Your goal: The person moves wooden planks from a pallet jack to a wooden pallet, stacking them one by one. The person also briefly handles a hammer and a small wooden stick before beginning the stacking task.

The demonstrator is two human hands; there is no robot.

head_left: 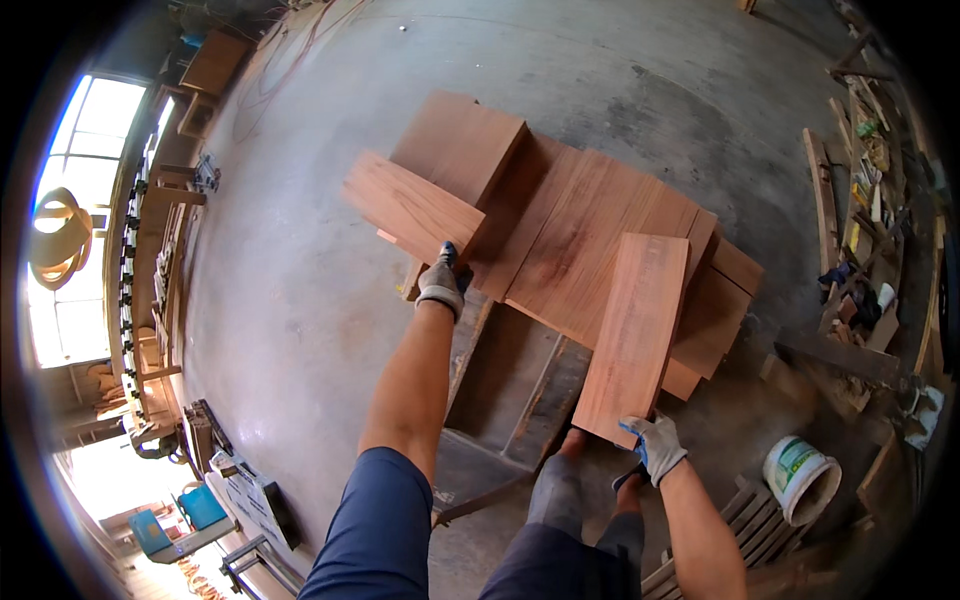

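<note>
Gloved left hand (440,284) reaches far out, fingers clamped on one red-brown board (412,208); right hand (655,446) grips another board (634,335).

Woodworking shop: bare concrete floor (300,300), stacked reddish boards (590,240), timber offcuts (860,200) along wall, clamp rack (130,260).
</note>
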